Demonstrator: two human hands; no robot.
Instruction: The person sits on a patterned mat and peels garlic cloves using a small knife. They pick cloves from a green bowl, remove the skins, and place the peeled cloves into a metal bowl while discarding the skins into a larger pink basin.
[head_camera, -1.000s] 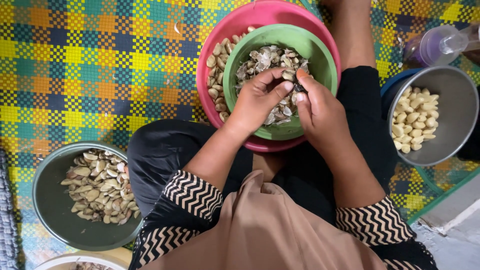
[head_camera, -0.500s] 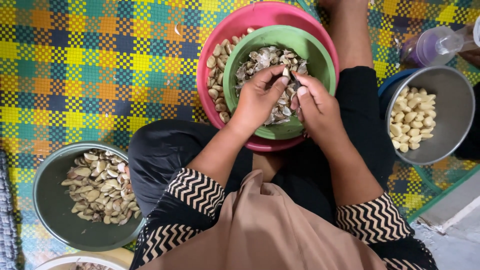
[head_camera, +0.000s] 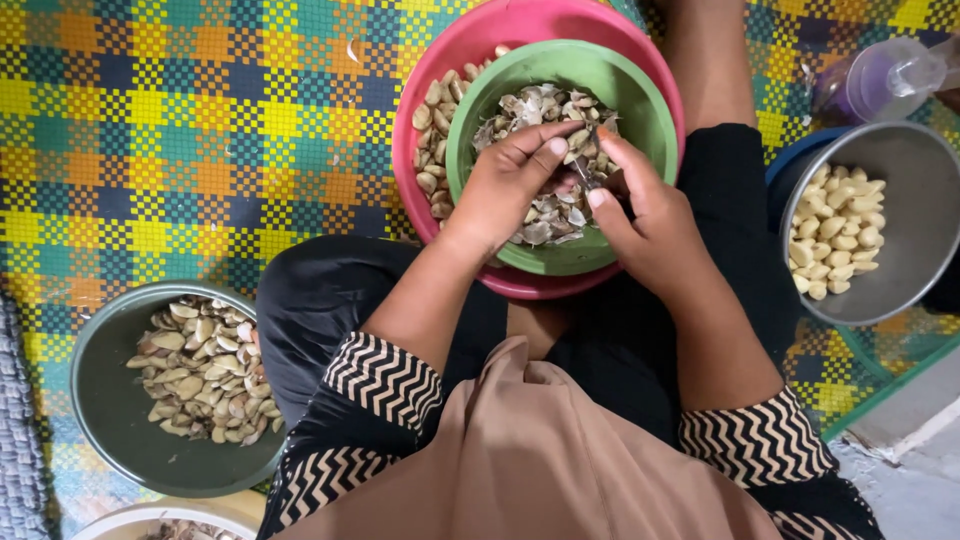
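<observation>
Our left hand (head_camera: 510, 185) and right hand (head_camera: 640, 215) meet over the green bowl (head_camera: 640, 110) of garlic skins (head_camera: 545, 225), both grips pinched on one garlic clove (head_camera: 578, 170).

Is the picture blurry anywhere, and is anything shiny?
Head view: even, soft light, with no hard shadows on the woven mat. The left hand and right hand look sharp over the green bowl. The clear bottle at the top right is a bit hazy. The metal bowl shows a dull sheen.
</observation>
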